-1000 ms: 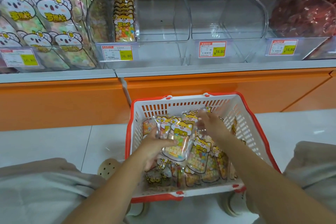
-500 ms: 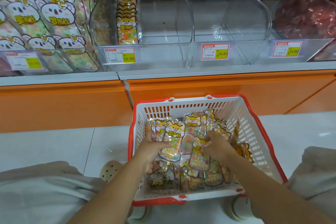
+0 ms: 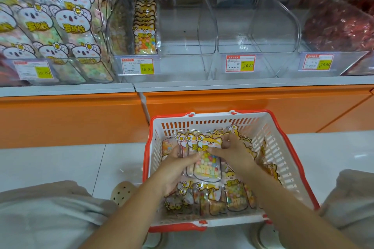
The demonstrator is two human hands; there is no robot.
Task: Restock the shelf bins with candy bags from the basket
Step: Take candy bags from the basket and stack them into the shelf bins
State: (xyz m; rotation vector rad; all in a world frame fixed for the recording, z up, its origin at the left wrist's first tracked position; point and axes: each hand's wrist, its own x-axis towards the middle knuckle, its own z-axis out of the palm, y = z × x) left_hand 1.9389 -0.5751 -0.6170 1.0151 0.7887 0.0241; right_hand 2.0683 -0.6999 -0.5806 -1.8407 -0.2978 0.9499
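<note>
Head view: candy bags point(image 3: 206, 166) are clamped betw. left hand point(image 3: 178, 170) & right hand point(image 3: 232, 153); slick ones below grip may be shed.

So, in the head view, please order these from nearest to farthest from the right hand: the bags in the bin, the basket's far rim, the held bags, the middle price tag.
1. held bags: gripped by the right hand, inside the basket.
2. basket's far rim: just beyond the hand.
3. middle price tag: on the shelf front, ahead.
4. bags in the bin: farther back, to the left.
</note>
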